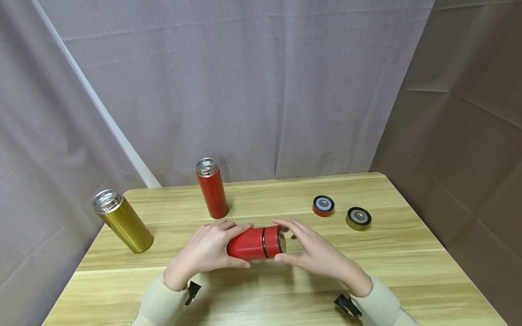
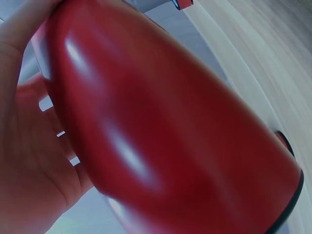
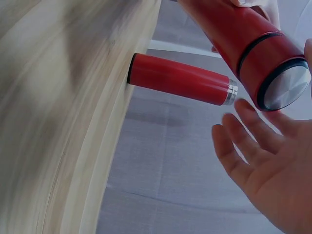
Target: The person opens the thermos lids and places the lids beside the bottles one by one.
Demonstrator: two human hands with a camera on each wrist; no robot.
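Observation:
A red thermos bottle [image 1: 246,244] is held tilted onto its side above the table. My left hand [image 1: 212,244] grips its body, the palm showing beside it in the left wrist view. At the bottle's right end is its red lid [image 3: 275,73] with a silver top, in place on the bottle. My right hand [image 1: 311,249] pinches this lid between thumb and index finger, while the other fingers [image 3: 231,146] spread loosely away from it. Behind stands a slimmer red thermos [image 1: 213,192] with a bare metal mouth.
On the left a gold thermos [image 1: 128,226] stands without a lid. A red lid [image 1: 323,207] and a gold lid [image 1: 359,219] lie underside up at the right of the wooden table [image 1: 408,271]. Grey curtains [image 1: 244,90] hang behind.

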